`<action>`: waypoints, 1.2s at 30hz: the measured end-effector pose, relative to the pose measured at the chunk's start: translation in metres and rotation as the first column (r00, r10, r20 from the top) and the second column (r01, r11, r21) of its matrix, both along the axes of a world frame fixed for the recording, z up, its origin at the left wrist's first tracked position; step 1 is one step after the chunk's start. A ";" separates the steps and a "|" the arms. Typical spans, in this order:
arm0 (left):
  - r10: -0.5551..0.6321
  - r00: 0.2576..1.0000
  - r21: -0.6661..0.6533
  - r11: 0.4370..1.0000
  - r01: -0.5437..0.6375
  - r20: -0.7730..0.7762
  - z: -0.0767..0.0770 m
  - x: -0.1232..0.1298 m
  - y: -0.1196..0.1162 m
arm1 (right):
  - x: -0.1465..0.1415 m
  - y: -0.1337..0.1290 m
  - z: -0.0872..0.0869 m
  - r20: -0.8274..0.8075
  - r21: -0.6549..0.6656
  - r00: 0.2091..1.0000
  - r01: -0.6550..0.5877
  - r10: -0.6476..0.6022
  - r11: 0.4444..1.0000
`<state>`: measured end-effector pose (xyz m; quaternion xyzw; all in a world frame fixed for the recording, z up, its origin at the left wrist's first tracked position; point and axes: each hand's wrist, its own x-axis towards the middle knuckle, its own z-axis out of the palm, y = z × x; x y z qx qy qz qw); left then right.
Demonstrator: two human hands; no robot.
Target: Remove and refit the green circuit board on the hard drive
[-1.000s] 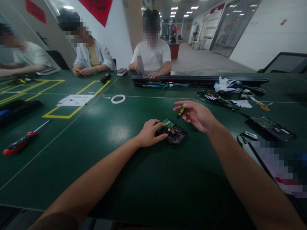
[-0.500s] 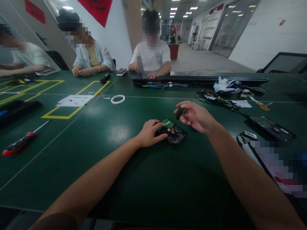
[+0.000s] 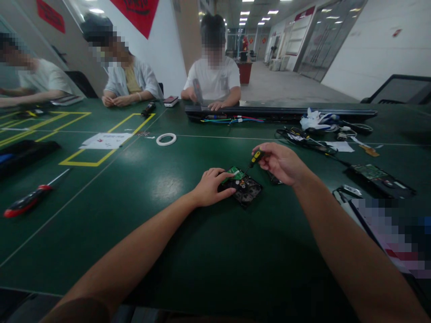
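A hard drive (image 3: 247,190) with a green circuit board lies on the green table in front of me. My left hand (image 3: 213,188) holds its left side, thumb across the near part and index finger on the board. My right hand (image 3: 278,163) grips a small black-and-yellow screwdriver (image 3: 256,157) between thumb and fingers, tilted, with its shaft pointing down at the board's right edge. Whether the tip touches the drive I cannot tell. Beneath my right hand, a dark flat item (image 3: 274,179) is mostly hidden.
Another drive (image 3: 380,179) lies at right, near cables (image 3: 299,138) and white gloves (image 3: 318,120). A red-and-black screwdriver (image 3: 28,199) lies at left. A tape roll (image 3: 166,139) and a paper sheet (image 3: 106,140) lie farther back. A long black panel (image 3: 283,112) spans the far side, where people sit.
My right hand has shifted slightly to the right and the screwdriver leans over more. More of the dark item beneath it shows. My left hand stays on the hard drive.
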<state>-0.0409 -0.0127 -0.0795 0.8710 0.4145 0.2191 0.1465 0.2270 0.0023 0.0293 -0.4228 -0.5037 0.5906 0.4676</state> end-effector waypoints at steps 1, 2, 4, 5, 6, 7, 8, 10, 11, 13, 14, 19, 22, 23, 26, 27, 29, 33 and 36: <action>-0.001 1.000 0.002 1.000 0.001 0.000 0.000 0.000 0.000 | -0.001 0.000 0.000 -0.011 -0.017 1.000 0.005 -0.005 1.000; -0.004 1.000 0.004 1.000 0.004 0.000 0.000 0.000 0.000 | -0.002 -0.001 0.000 -0.019 -0.033 1.000 0.005 -0.005 0.999; -0.009 1.000 0.005 1.000 0.009 -0.003 0.001 0.000 0.000 | -0.003 -0.002 0.001 -0.034 -0.054 0.999 0.001 -0.003 0.999; -0.010 1.000 0.005 1.000 0.010 -0.004 0.000 0.000 0.000 | -0.003 -0.002 0.001 -0.040 -0.059 0.999 -0.002 -0.001 0.998; -0.009 1.000 0.003 1.000 0.009 -0.005 0.000 0.000 0.000 | -0.003 -0.002 0.001 -0.043 -0.060 0.999 -0.003 0.001 0.998; -0.007 1.000 0.001 1.000 0.007 -0.004 0.000 -0.001 0.000 | -0.004 -0.003 0.002 -0.045 -0.058 0.999 -0.004 0.002 0.998; -0.007 1.000 -0.001 1.000 0.007 -0.003 -0.001 -0.001 0.000 | -0.004 -0.003 0.002 -0.042 -0.055 0.999 -0.008 0.006 0.998; -0.008 1.000 0.000 1.000 0.008 0.001 -0.001 -0.001 0.001 | -0.004 -0.003 0.003 -0.025 -0.045 0.999 -0.027 0.026 0.999; -0.009 1.000 0.002 1.000 0.009 0.003 -0.001 -0.001 0.001 | -0.004 -0.004 0.003 -0.012 -0.037 0.999 -0.042 0.042 0.998; -0.011 1.000 0.005 1.000 0.011 0.005 -0.001 0.000 0.001 | -0.004 -0.005 0.005 0.008 -0.020 0.996 -0.084 0.084 0.996; -0.012 1.000 0.005 1.000 0.012 0.005 -0.001 0.000 0.000 | -0.004 -0.006 0.005 0.014 -0.013 0.994 -0.107 0.107 0.994; -0.009 1.000 0.001 1.000 0.009 0.013 0.001 0.000 -0.001 | -0.005 -0.007 0.004 -0.014 -0.033 0.987 -0.162 0.162 0.986; -0.008 1.000 0.003 1.000 0.008 0.007 0.001 0.000 -0.001 | -0.005 -0.006 0.002 -0.041 -0.040 0.989 -0.142 0.140 0.989; -0.007 1.000 0.002 1.000 0.007 0.006 0.001 0.000 -0.001 | -0.004 -0.006 0.002 -0.044 -0.035 0.990 -0.134 0.132 0.990; -0.006 1.000 0.000 1.000 0.006 0.005 0.002 0.000 -0.001 | -0.003 -0.005 0.002 -0.004 -0.007 0.991 -0.131 0.131 0.991; -0.006 1.000 0.002 1.000 0.006 0.004 0.002 0.000 -0.001 | -0.003 -0.005 0.003 0.020 0.004 0.991 -0.135 0.135 0.991; -0.007 1.000 0.005 1.000 0.007 0.001 0.002 0.000 -0.001 | -0.002 -0.005 0.003 0.061 0.020 0.988 -0.145 0.143 0.989; -0.007 1.000 0.009 1.000 0.007 -0.007 0.001 0.000 0.000 | -0.001 -0.004 0.003 0.093 0.052 0.990 -0.116 0.110 0.992; -0.009 1.000 0.009 1.000 0.009 -0.005 -0.001 0.000 0.000 | 0.000 -0.003 0.003 0.076 0.072 0.993 -0.091 0.085 0.993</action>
